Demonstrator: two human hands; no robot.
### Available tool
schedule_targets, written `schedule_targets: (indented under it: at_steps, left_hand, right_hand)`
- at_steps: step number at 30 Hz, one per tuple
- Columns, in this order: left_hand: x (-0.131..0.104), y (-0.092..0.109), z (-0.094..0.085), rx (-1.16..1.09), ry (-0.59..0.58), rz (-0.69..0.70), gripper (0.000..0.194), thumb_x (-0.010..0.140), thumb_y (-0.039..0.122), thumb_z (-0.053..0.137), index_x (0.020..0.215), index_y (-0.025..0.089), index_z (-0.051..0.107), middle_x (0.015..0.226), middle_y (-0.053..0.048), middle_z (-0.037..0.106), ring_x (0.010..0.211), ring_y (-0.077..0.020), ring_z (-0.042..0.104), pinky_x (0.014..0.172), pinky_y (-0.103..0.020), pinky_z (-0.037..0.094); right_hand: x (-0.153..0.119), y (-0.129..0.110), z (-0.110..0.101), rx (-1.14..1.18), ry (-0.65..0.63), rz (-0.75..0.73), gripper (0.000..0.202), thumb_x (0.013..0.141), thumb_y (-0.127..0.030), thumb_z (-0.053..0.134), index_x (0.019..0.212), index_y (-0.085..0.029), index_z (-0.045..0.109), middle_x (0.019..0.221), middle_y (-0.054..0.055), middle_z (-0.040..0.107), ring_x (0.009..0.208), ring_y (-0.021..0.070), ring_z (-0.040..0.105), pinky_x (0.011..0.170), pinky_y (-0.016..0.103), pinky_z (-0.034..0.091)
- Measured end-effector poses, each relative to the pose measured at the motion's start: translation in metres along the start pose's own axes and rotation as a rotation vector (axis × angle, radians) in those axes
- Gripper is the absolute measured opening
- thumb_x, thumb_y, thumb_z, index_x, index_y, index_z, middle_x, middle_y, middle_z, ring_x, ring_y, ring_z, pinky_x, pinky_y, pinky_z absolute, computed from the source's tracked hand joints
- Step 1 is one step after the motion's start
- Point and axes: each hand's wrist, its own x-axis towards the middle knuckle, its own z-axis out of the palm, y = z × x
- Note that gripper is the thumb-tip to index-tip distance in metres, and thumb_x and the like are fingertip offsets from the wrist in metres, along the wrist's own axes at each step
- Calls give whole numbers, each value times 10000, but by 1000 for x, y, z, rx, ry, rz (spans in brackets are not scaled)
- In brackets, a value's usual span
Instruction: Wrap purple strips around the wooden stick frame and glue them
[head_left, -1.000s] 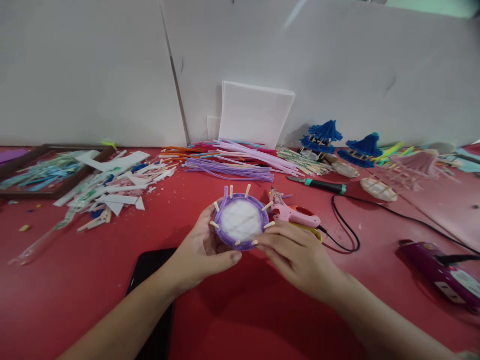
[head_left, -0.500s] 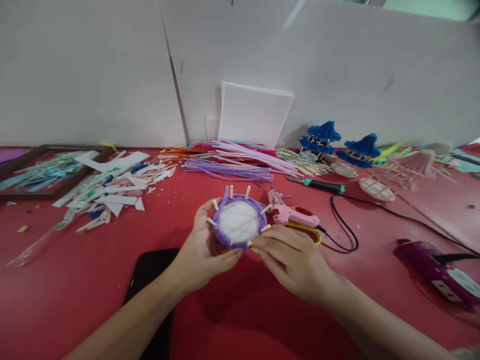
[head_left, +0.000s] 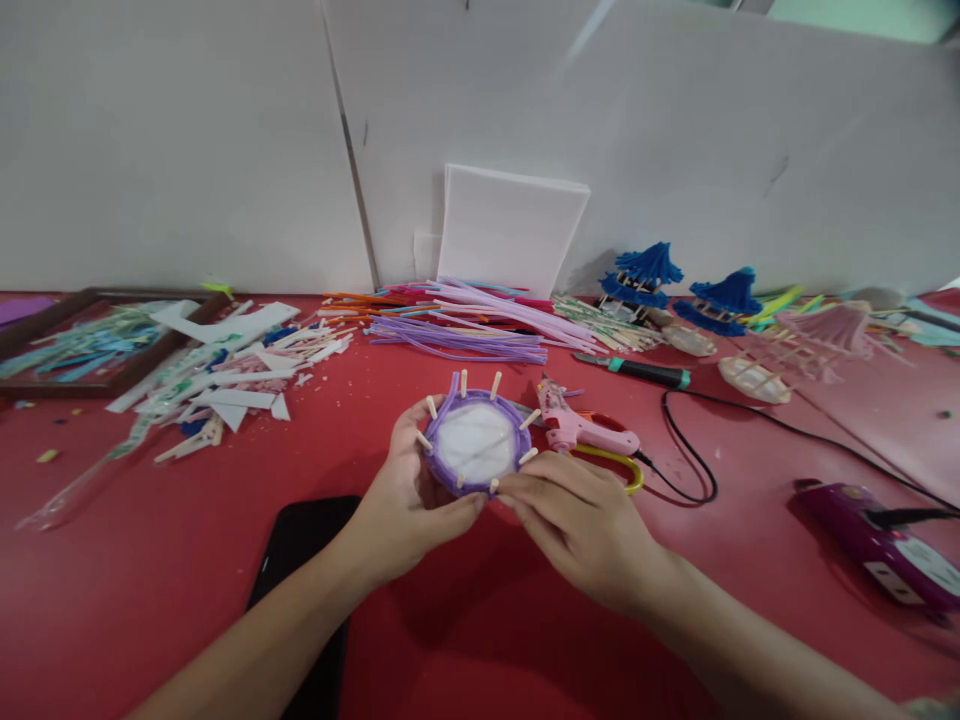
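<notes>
A small round craft basket [head_left: 475, 443] with a white base, a purple strip wound round its rim and several pale wooden pegs standing up is held over the red table. My left hand [head_left: 416, 495] grips it from the left, thumb along the near edge and fingers partly hidden behind. At the near right of the rim, my right hand [head_left: 581, 510] pinches the purple edge beside a peg. One loose end of the purple strip [head_left: 452, 388] sticks up at the far left of the rim. Just beyond the right hand lies a pink glue gun [head_left: 581, 428].
Scissors with a yellow handle [head_left: 630, 470] lie under the glue gun. A cutter [head_left: 651, 372], coloured strips [head_left: 457, 338] and blue-roofed models [head_left: 645, 278] sit behind. A black phone [head_left: 304, 545] is near the left forearm; a purple power strip [head_left: 885, 550] lies right. Paper scraps [head_left: 240, 390] cover the left.
The round basket has tilted or shifted very slightly to the left in my hands. Both hands keep nearly the same grip.
</notes>
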Motion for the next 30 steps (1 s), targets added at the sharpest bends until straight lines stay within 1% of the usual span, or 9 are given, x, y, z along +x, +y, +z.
schedule_targets:
  at_steps: [2,7,13,19,26,30]
  left_hand:
    - [0,-1,0,2,0,0,886,635,114,758,1358,272,271,1321,-119,505,1187,-276,526,972,-377,440]
    - [1,-2,-1,-7,4,6,941,649,125,756,1384,304,197,1288,-100,528,1173,-269,539,970,-380,442]
    - [2,1,1,-6,20,-16,976,640,119,767,1397,294,175,1258,-96,553,1144,-259,558,948,-354,455]
    - [3,-1,-1,-28,42,-34,1011,611,127,789,1396,298,176,1255,-101,567,1127,-263,571,929,-352,468]
    - [3,-4,-1,-104,35,-20,934,617,100,776,1379,274,263,1258,-106,573,1162,-276,548,991,-401,418]
    - [3,-4,-2,-118,29,-57,956,631,92,768,1396,289,230,1287,-100,561,1178,-260,537,1007,-389,400]
  right_hand:
    - [0,-1,1,0,5,0,212,920,-156,450,924,-147,662,851,60,697,750,157,639,660,285,526]
    - [0,-2,2,8,15,8,191,909,-145,475,920,-140,665,852,59,697,742,158,639,660,283,521]
    - [0,-2,2,-16,20,15,198,913,-151,473,923,-139,671,844,59,695,729,152,635,652,276,516]
    - [1,-2,2,-2,19,31,209,912,-152,467,917,-140,675,822,56,686,711,149,633,633,274,512]
    - [0,-2,3,12,0,47,214,917,-157,457,919,-153,671,848,65,688,745,151,631,668,276,518]
    - [0,-3,3,3,8,46,214,918,-160,459,916,-159,672,841,62,685,740,150,632,662,272,516]
